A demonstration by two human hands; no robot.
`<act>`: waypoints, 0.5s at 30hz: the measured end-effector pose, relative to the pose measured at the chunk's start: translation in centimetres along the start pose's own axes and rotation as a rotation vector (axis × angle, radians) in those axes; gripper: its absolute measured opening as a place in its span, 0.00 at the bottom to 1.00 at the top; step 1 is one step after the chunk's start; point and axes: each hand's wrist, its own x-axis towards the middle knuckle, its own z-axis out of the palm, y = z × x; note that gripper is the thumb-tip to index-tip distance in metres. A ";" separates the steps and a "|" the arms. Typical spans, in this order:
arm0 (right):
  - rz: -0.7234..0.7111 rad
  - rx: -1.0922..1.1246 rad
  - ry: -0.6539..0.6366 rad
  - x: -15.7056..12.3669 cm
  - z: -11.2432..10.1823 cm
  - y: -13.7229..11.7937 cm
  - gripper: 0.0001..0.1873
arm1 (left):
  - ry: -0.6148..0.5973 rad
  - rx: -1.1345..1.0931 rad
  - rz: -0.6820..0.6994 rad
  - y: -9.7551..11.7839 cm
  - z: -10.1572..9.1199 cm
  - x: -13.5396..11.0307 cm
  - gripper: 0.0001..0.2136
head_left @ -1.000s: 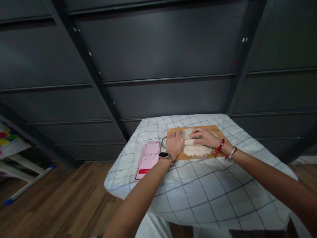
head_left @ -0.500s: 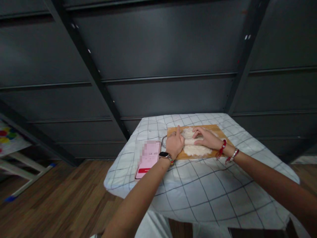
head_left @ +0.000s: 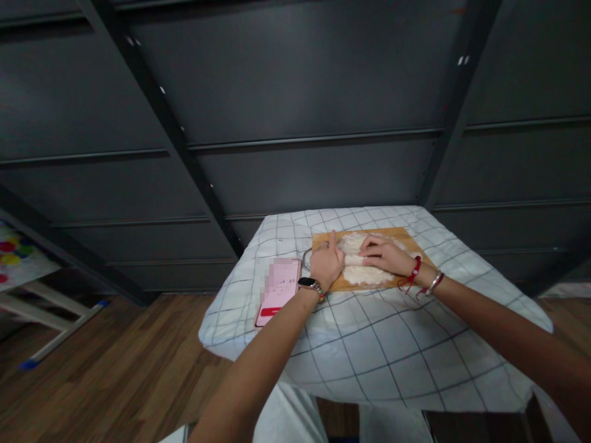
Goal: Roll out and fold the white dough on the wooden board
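A floury sheet of white dough (head_left: 369,276) lies spread on a wooden board (head_left: 406,237). Across it runs a pale cylinder that looks like a rolling pin (head_left: 353,261). My left hand (head_left: 327,263) is closed at the pin's left end, its index finger pointing away from me. What sits inside that fist is mostly hidden. The bent fingers of my right hand (head_left: 385,255) lie over the pin's right part, pressed on it. Beside my left hand a thin grey loop (head_left: 305,257) shows at the board's edge.
A phone (head_left: 279,289) showing a timer lies left of the board, near my left wrist. Under both is a white checked cloth (head_left: 360,344) over a small table. A dark panelled wall (head_left: 314,178) stands directly behind. A white-legged stand (head_left: 55,335) is at far left.
My right hand's fingers have come down and closed more over the rolling pin. My left hand stays almost in place. The view has shifted slightly.
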 end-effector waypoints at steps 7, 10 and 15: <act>-0.008 0.012 -0.040 -0.5 -0.5 0.1 0.10 | 0.009 -0.009 0.002 0.0 0.0 0.0 0.27; -0.020 0.004 -0.041 -0.8 -0.4 0.2 0.10 | 0.005 0.002 0.002 0.1 -0.1 -0.1 0.27; -0.030 0.016 -0.102 -1.0 -0.5 0.1 0.11 | 0.008 0.010 -0.005 0.1 -0.1 0.0 0.27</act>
